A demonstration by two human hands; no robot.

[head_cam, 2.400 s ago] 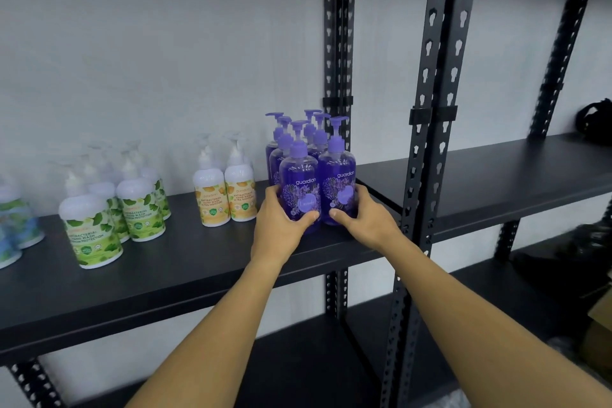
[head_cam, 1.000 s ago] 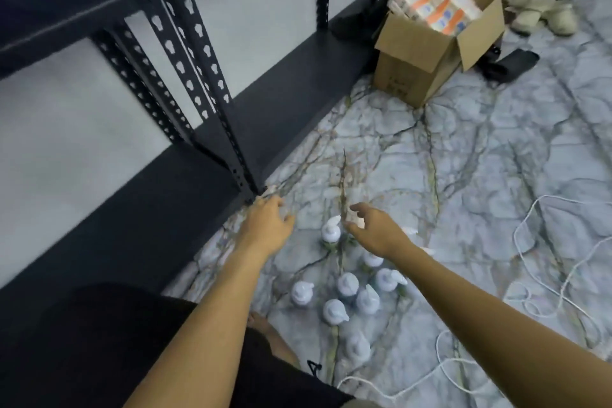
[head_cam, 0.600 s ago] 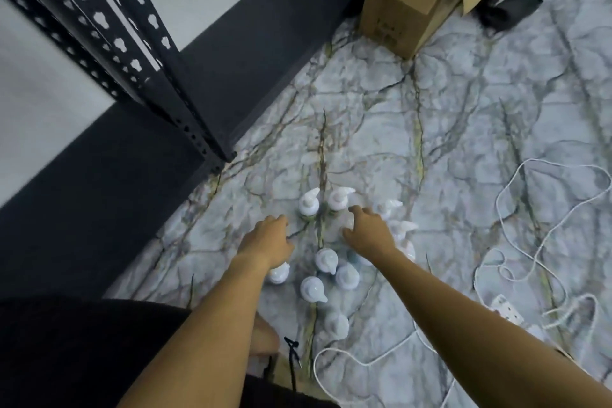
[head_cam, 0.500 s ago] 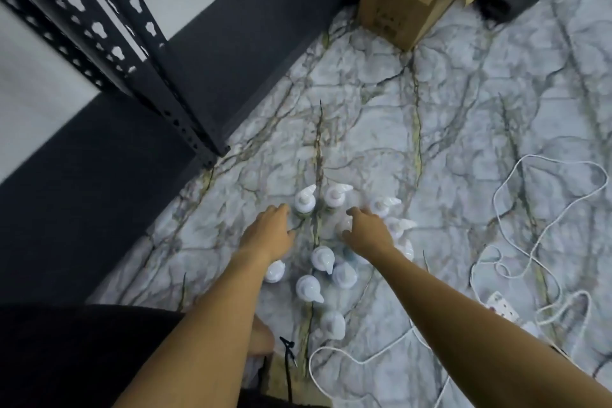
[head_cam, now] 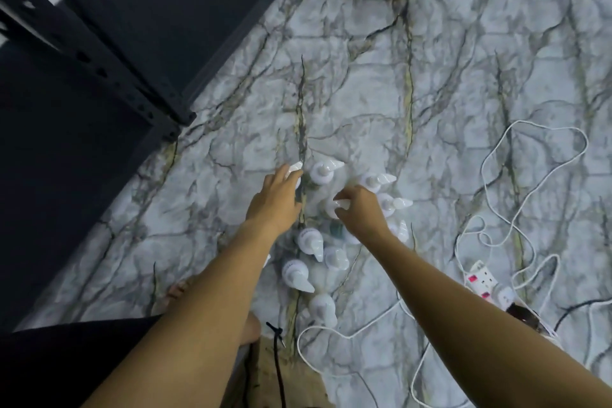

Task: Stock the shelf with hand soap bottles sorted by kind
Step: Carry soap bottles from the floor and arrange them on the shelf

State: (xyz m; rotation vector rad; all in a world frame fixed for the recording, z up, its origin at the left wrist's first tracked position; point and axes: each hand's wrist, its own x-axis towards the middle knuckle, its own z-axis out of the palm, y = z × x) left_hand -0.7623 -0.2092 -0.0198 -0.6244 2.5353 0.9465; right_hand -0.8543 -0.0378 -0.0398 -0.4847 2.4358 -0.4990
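The soap bottles (head_cam: 319,248) stand upright on the marble floor (head_cam: 447,76), directly below me. My right hand (head_cam: 362,212) curls around one pump top; my left hand (head_cam: 275,200), fingers loosely extended (grip unclear), reaches the far-left bottle.

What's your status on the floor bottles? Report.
Left hand and right hand down among white-pump soap bottles on marble floor, grip on either unclear. White cable loops near closest bottles.
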